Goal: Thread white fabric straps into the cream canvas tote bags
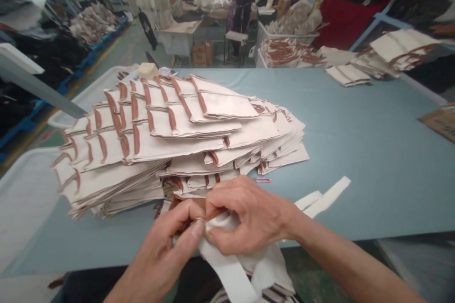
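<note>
A white fabric piece (263, 265) with brown edging hangs over the front edge of the table, gathered between both hands. My left hand (177, 236) pinches its edge between thumb and forefinger. Close beside it, my right hand (241, 218) has its fingers curled and pinched on the same cloth. A white strip (231, 272) dangles below the fingers; its far end is out of view. Just beyond the hands rises a large pile of cream fabric pieces (185, 147) with brown edges. Pink thread snips (263, 180) lie right of the pile's foot.
The blue-green table (355, 142) carries white strips (327, 199) by my right forearm. Folded cream pieces (377, 61) lie at the far right, near a cardboard piece (441, 120). White bins (24, 199) stand on the left. A person in dark clothes (241, 0) stands at the back.
</note>
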The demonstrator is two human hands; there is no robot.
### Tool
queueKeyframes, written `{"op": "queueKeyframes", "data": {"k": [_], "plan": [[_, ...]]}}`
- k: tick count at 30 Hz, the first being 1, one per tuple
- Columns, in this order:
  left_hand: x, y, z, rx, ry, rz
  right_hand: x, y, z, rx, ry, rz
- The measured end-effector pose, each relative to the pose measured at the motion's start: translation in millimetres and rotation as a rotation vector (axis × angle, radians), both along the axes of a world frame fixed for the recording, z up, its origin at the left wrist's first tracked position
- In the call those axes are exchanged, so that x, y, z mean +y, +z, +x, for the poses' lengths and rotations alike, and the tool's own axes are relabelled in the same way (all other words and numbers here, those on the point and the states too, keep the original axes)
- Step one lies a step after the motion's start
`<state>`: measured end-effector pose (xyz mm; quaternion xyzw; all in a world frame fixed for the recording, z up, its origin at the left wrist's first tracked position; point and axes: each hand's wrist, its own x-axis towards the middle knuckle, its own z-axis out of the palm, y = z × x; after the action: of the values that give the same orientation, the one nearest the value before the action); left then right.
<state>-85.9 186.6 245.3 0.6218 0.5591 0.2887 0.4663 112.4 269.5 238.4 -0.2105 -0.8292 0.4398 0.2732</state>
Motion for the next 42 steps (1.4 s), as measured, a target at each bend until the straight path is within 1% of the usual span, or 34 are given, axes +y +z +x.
{"op": "queueKeyframes", "data": {"k": [3, 5, 8, 11, 15, 17, 20, 23, 28, 32, 37, 39, 42], "plan": [[-0.5, 1.0, 2.8, -0.026, 0.010, 0.071, 5.0, 7.1, 0.5, -0.013, 0.107, -0.197], [0.0, 3.4, 4.0, -0.013, 0.009, 0.140, 7.2, 10.1, 0.5, -0.003, 0.117, -0.232], [0.1, 6.1, 3.9, 0.034, -0.018, 0.205, 7.7, 12.6, 1.4, -0.029, 0.100, -0.237], [-1.1, 5.6, 3.0, 0.110, -0.030, 0.236, 5.7, 14.0, 3.9, -0.119, 0.102, -0.239], [-2.8, 3.1, 3.3, 0.159, -0.012, 0.308, 0.7, 13.8, 5.7, -0.199, 0.068, -0.113], [-3.3, 2.9, 4.0, 0.156, 0.012, 0.325, -1.9, 11.7, 5.4, -0.204, 0.047, -0.089], [-4.6, 4.1, 4.9, 0.163, 0.051, 0.372, -5.2, 6.0, 5.1, -0.168, 0.021, -0.110], [-7.4, 3.6, 4.4, 0.176, 0.040, 0.405, -8.4, 0.0, 5.0, -0.123, 0.010, -0.162], [-12.9, -5.6, 1.0, 0.255, 0.014, 0.380, -14.6, -6.3, 2.0, -0.079, -0.060, -0.268], [-15.1, -12.8, 0.9, 0.354, 0.009, 0.464, -18.0, -10.3, -0.7, -0.048, -0.090, -0.408], [-18.2, -16.9, 2.0, 0.398, 0.001, 0.558, -20.9, -14.1, -0.7, 0.008, -0.108, -0.483], [-19.2, -18.2, 0.5, 0.410, -0.031, 0.581, -23.2, -15.3, -1.0, 0.051, -0.121, -0.512], [-19.4, -20.3, -1.9, 0.429, -0.137, 0.613, -28.1, -17.5, -2.1, 0.130, -0.150, -0.541]]}}
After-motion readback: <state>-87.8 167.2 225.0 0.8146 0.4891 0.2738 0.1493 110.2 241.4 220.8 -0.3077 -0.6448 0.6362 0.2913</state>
